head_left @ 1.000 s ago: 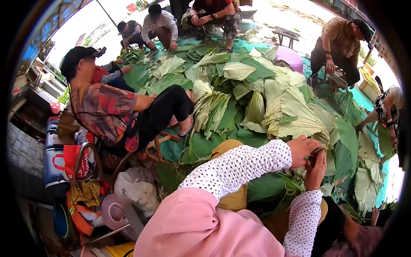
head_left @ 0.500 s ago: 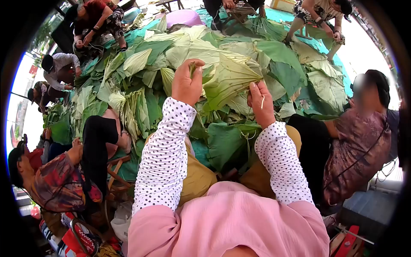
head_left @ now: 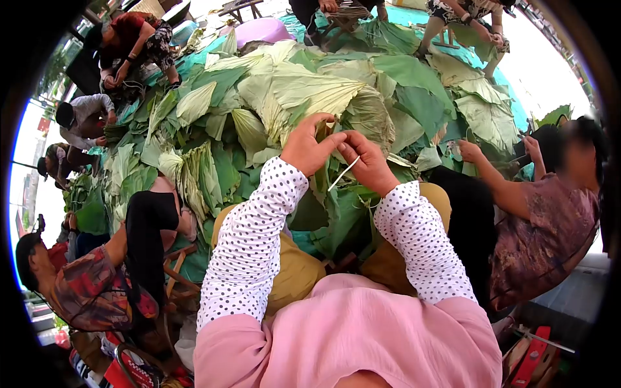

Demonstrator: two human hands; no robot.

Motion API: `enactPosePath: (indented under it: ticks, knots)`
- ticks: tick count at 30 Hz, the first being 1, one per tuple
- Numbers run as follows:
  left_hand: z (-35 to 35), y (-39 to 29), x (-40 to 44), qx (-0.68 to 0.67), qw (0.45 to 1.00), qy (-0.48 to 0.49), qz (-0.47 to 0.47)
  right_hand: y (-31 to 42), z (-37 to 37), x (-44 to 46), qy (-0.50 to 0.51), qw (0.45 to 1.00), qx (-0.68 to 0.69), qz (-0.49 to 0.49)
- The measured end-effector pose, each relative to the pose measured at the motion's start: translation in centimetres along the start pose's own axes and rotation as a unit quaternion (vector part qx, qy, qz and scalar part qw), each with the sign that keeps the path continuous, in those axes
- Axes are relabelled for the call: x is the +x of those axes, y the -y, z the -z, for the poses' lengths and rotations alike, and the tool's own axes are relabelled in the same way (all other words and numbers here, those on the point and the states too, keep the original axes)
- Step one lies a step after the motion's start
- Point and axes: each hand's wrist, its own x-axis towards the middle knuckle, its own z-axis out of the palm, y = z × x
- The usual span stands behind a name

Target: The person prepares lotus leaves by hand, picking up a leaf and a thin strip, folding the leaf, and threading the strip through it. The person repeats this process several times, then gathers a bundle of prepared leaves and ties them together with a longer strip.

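Both my hands meet in front of the large leaf pile. My left hand has its fingers bent toward the other hand, with dark green leaf matter at the fingertips. Closed in a pinch, my right hand touches it at the fingertips. A thin white strip hangs down-left from the right hand's fingers. Just behind the hands lies a wilted, folded leaf. Below them a green leaf hangs between my knees.
People sit around the pile: one at the left, one close at the right with raised hands, others at the far side. A purple tub stands behind the pile. A wooden stool is at the left.
The view has turned right since the first frame. My hands, apart half a second ago with a pale leaf between them, are now together. The neighbour at the right has raised their hands.
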Motion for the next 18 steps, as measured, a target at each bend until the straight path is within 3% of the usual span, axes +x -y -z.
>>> enactPosePath:
  ticks: [2, 6, 14, 18]
  knots:
    - [0.0, 0.9, 0.0, -0.051, 0.995, -0.043, 0.069, 0.0, 0.1, 0.0, 0.013, 0.998, 0.056, -0.019]
    - [1.3, -0.2, 0.0, -0.067, 0.99, -0.09, 0.081, -2.3, 0.9, 0.3, -0.04, 0.988, -0.006, -0.148]
    - [1.9, 0.2, 0.2, -0.194, 0.965, -0.071, 0.163, -0.1, 1.5, 0.1, -0.027, 0.986, 0.059, -0.153]
    - [2.1, 0.1, 0.0, -0.229, 0.951, -0.1, 0.18, -0.1, 1.4, -0.4, 0.042, 0.98, 0.078, -0.178]
